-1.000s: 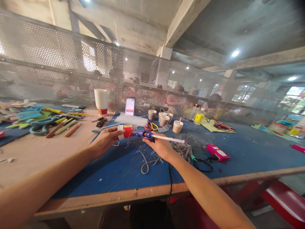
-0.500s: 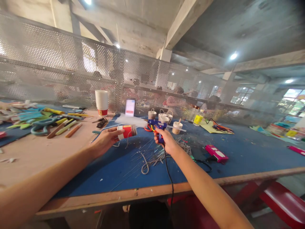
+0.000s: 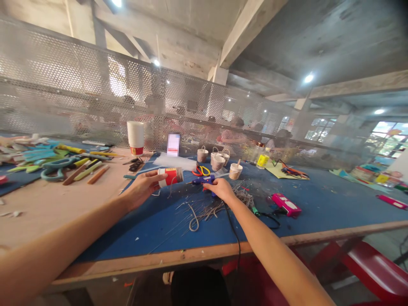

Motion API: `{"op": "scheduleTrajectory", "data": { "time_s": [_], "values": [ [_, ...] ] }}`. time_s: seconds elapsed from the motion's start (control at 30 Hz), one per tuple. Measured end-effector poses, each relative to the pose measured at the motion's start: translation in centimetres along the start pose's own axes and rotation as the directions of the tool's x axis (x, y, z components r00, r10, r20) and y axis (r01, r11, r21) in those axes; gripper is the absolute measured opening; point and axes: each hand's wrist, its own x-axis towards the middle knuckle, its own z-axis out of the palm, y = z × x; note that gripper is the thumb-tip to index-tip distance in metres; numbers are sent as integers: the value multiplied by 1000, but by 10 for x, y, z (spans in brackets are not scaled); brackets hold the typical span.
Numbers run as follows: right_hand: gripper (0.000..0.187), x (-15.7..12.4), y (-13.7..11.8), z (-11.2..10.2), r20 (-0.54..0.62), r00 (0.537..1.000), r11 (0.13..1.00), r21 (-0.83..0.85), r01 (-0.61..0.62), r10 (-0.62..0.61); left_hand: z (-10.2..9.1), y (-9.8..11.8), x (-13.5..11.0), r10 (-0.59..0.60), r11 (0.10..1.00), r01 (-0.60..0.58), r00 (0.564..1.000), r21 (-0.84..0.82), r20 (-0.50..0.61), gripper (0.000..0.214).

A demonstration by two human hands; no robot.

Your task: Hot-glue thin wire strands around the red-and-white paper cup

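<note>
My left hand [image 3: 142, 190] grips a white paper cup with a red band [image 3: 170, 175], held on its side just above the blue table top [image 3: 306, 210]. My right hand [image 3: 220, 189] is closed round a blue glue gun [image 3: 204, 180], whose nozzle points left toward the cup. The gun's black cord [image 3: 234, 231] runs back over the table edge. A tangle of grey twine [image 3: 204, 210] lies under and in front of both hands.
Small twine-wrapped cups [image 3: 218, 160] and red-yellow scissors [image 3: 201, 170] stand behind the hands. A stack of paper cups [image 3: 135, 137] stands at back left, with tools and foam pieces [image 3: 57, 161] beyond it. A pink box [image 3: 286, 204] lies right. A perforated metal screen [image 3: 79, 93] backs the table; people sit behind it.
My right hand has lowered the glue gun from upright in the air to down near the table, nozzle toward the cup. The left hand and cup have barely moved.
</note>
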Motion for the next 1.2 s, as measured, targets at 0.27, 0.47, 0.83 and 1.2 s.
{"op": "scheduleTrajectory", "data": {
  "time_s": [0.27, 0.47, 0.83, 1.2],
  "values": [
    [34, -8, 0, 1, -199, 957, 927, -350, 132, -212, -1, -1, 0, -8, 1000, 8, 999, -14, 45, 32],
    [23, -27, -35, 9, -203, 631, 660, -326, 677, -749, -1, -3, 1, -82, 993, 88, 994, -73, 73, 23],
    [23, -34, -64, 31, 61, 299, 187, -656, 731, -952, 11, 3, -11, -111, 992, 119, 982, -51, 152, 13],
    [24, -34, -67, 31, 92, 309, 189, -619, 762, -947, 16, 5, -14, -124, 991, 128, 983, -24, 134, 13]
  ]
}}
